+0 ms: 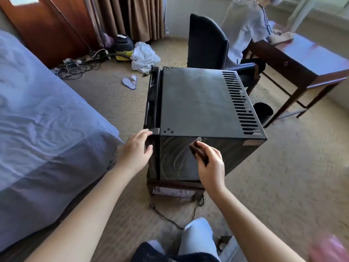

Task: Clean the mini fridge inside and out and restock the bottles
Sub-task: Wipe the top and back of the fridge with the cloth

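Bedroom carpet, bed (47, 110) at 9 o'clock; left hand (135, 148) fingers grip mini fridge (198, 103) door edge; right hand (209, 165) fingers clutch brown cloth (198, 151) against its side.

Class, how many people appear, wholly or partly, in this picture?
2. The camera wearer, seen as arms and knees, left hand gripping the mini fridge, right hand pressing a cloth to it; a second person leaning over the desk, upper right. Others may be off-frame.

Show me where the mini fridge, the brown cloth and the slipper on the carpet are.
mini fridge (196, 99), head view, middle of its top panel.
brown cloth (197, 150), head view, its exposed upper end.
slipper (130, 82), head view, its middle.
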A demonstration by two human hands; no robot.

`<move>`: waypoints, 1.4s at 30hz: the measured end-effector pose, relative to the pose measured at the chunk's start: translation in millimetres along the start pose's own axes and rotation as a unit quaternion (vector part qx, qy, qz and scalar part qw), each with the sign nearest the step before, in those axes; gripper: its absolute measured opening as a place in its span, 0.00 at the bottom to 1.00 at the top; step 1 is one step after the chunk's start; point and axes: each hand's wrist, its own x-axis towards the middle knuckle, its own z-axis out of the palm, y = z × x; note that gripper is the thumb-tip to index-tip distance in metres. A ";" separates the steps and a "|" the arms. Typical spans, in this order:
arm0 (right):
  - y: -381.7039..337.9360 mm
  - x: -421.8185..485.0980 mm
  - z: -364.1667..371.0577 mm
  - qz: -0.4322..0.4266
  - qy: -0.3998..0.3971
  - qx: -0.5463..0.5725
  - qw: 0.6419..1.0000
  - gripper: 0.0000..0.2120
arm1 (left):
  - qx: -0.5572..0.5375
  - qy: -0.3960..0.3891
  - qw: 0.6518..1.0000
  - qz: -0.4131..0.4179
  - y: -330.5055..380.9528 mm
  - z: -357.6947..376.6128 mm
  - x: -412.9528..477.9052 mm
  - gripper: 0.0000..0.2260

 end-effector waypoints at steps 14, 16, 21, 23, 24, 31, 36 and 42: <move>64.6 23.5 1.6 0.028 -0.188 0.044 0.981 0.17 | 0.009 0.002 0.975 -0.223 26.3 91.8 -64.8 0.22; 83.2 16.9 9.3 0.036 -0.212 0.050 0.975 0.20 | -0.011 -0.028 0.969 -0.247 21.3 117.2 -72.1 0.18; 141.5 -13.4 43.0 0.004 -0.258 0.072 0.963 0.19 | -0.087 -0.081 0.965 -0.234 -12.6 189.3 -78.5 0.06; 166.5 -26.5 61.6 -0.036 -0.272 0.078 0.958 0.17 | -0.099 -0.061 0.968 -0.220 -22.2 218.5 -83.0 0.06; 177.9 -34.0 69.1 -0.053 -0.271 0.082 0.957 0.16 | -0.100 -0.048 0.971 -0.213 -23.4 231.7 -88.2 0.07; 231.0 -90.3 40.1 -0.083 -0.217 0.176 0.957 0.13 | -0.154 0.020 0.978 -0.139 28.8 312.1 -167.1 0.19; 223.8 -126.3 -7.5 -0.071 -0.254 0.191 0.945 0.15 | -0.111 0.067 0.985 -0.117 95.6 323.2 -210.6 0.17; 215.0 -113.9 -38.1 -0.073 -0.312 0.226 0.920 0.15 | -0.143 0.142 0.975 -0.094 103.5 283.3 -224.0 0.11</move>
